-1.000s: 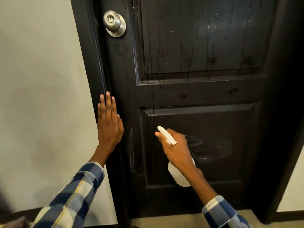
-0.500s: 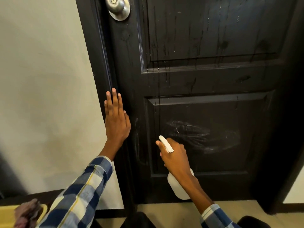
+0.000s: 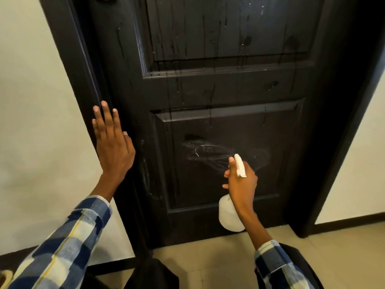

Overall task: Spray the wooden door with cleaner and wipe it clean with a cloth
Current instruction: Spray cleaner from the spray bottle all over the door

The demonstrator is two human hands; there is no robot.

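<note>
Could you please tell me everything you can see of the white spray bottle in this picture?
The spray bottle looks like plain white plastic, with a rounded body hanging below a long narrow spray head that points up towards the lower panel of the door. The right hand grips its neck, fingers curled round the front. It is held roughly upright, in front of a whitish smear on that panel, apart from the wood. Its label and fill level cannot be seen.

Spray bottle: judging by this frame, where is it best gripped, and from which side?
At the neck, just under the spray head, coming from behind, the side away from the door. The spray bottle hangs upright, its round body below, and the nozzle faces the panel; the right hand wraps there, a finger in front, probably on the trigger.
</note>
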